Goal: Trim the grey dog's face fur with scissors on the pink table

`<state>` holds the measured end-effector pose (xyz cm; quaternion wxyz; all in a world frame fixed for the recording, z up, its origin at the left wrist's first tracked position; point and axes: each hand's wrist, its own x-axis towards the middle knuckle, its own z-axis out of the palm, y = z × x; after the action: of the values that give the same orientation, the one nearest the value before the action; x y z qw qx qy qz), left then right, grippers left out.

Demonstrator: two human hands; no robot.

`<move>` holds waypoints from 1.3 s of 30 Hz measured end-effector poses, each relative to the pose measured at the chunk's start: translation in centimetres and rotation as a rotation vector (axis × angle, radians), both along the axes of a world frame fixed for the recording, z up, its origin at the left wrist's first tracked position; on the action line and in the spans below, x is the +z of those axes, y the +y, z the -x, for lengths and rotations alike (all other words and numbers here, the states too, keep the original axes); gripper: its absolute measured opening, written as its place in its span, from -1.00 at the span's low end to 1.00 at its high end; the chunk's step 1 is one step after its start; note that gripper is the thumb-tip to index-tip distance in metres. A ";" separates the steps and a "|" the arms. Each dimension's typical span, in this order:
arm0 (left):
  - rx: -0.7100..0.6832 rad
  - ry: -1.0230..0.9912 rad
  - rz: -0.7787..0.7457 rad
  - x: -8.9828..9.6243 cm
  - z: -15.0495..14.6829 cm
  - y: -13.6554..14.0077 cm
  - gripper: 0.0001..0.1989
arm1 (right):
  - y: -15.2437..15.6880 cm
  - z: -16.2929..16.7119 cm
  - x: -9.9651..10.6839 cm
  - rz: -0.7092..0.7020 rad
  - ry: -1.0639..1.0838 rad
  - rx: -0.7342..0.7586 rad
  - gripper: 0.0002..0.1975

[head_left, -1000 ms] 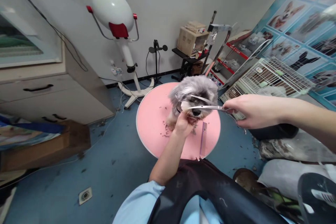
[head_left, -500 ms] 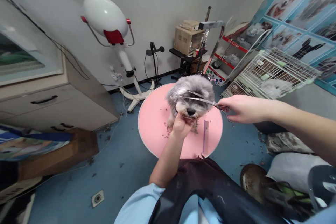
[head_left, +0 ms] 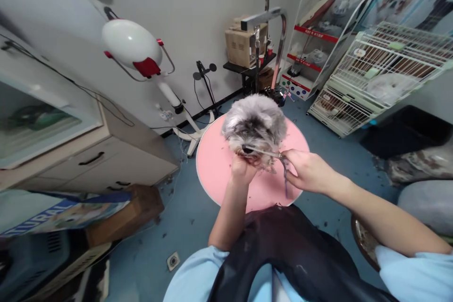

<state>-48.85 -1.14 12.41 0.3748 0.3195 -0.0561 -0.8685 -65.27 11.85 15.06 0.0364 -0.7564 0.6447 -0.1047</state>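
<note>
A fluffy grey dog (head_left: 260,113) sits on the round pink grooming table (head_left: 215,174), its face toward me. Under its chin, my left hand (head_left: 242,170) is closed on the muzzle fur, the fingers partly hidden. My right hand (head_left: 306,170) grips a pair of scissors (head_left: 274,154) by the handles. Their blades point left across the side of the muzzle, just by the black nose, and look nearly closed. Part of a purple-edged comb (head_left: 286,186) shows on the table below the scissors.
Behind the table rises a metal grooming arm (head_left: 283,33). A white dryer on a stand (head_left: 130,47) is at the back left, beside a drawer cabinet (head_left: 141,160). To the right are a wire cage (head_left: 382,61) and a red-and-white shelf rack (head_left: 314,33). Hair clippings dot the blue floor.
My right hand has brought the scissors down from the dog's brow to beside its nose, and the blades have come together. My left hand stays under the chin. The view has shifted.
</note>
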 end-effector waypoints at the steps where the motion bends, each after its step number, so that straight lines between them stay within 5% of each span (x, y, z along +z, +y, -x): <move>1: -0.003 -0.006 0.003 0.1 0.0 0.0 -0.52 | -0.1 0.0 0.0 -0.019 -0.002 -0.015 -0.78; 26: -0.045 0.008 0.082 -0.9 -0.6 -0.1 -0.47 | -0.6 -0.1 0.4 -0.189 -0.280 -0.042 -0.80; 39: -0.091 0.012 0.175 -1.9 -1.0 -0.6 -0.54 | -1.1 0.2 0.5 -0.149 -0.303 -0.077 -0.78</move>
<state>-47.90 -1.79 10.56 0.3618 0.2776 -0.1440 -0.8783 -65.51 10.71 15.58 0.1851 -0.7018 0.6664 -0.1707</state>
